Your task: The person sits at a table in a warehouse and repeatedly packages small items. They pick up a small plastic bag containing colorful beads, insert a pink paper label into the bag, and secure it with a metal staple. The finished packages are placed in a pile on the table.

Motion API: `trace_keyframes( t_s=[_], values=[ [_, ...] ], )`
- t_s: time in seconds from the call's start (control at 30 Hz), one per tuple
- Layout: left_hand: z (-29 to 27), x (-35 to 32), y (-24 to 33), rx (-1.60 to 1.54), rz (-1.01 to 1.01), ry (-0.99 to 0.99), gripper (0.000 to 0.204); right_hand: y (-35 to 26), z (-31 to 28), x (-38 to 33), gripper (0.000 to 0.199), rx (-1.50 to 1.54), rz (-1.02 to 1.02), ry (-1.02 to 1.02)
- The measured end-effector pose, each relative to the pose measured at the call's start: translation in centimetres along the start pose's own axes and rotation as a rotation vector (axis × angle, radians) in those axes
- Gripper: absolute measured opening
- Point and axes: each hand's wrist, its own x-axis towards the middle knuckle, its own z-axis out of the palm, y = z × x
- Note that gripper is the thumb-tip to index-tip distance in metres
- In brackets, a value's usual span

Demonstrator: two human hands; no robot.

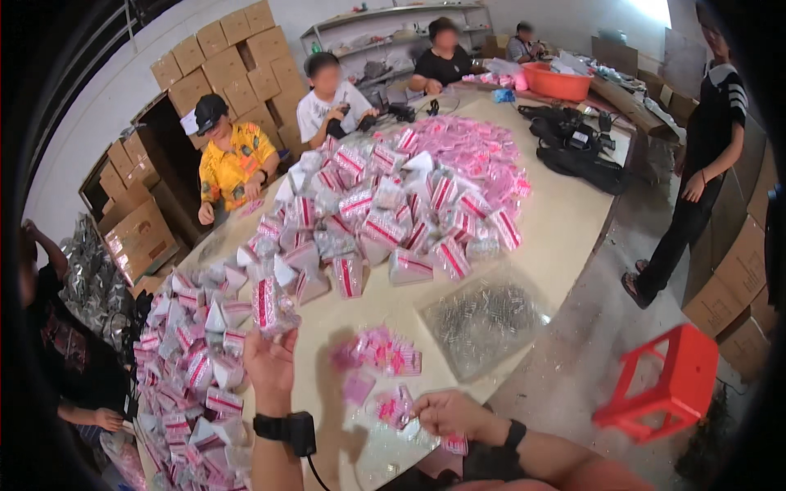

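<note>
My left hand (pixel 270 364) is raised at the edge of the heap, fingers closed round a clear plastic packet (pixel 267 304) with a pink-and-white striped label. Lower and to the right, my right hand (pixel 449 412) pinches the edge of a small pink card packet (pixel 391 407) low over the table. Just beyond it lies a loose pile of pink cards (pixel 381 352), with a single pink card (pixel 358 387) beside them. A shallow clear tray (pixel 426 321) of small metal pieces, too fine to make out, sits to the right of the pile.
Many striped packets (pixel 381 229) are heaped across the table (pixel 565 237), with flat pink packets (pixel 475 151) behind. Black bags (pixel 573 143) lie at the far right edge. People sit along the far side; another stands at right near a red stool (pixel 667 380). Cardboard boxes (pixel 225 69) are stacked behind.
</note>
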Motion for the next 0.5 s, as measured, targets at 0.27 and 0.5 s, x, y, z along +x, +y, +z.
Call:
trace_keyframes(
  t_s=[0.27,0.5],
  values=[
    [-2.5,-12.1,-2.4,-0.449,-0.115,-0.256,0.059,0.2,-0.1,0.6,0.015,-0.165,-0.19,0.042],
    [-7.6,-13.2,-1.3,-0.598,-0.4,-0.037,0.069,1.8,0.3,1.4,0.01,-0.043,-0.355,0.028]
  ],
)
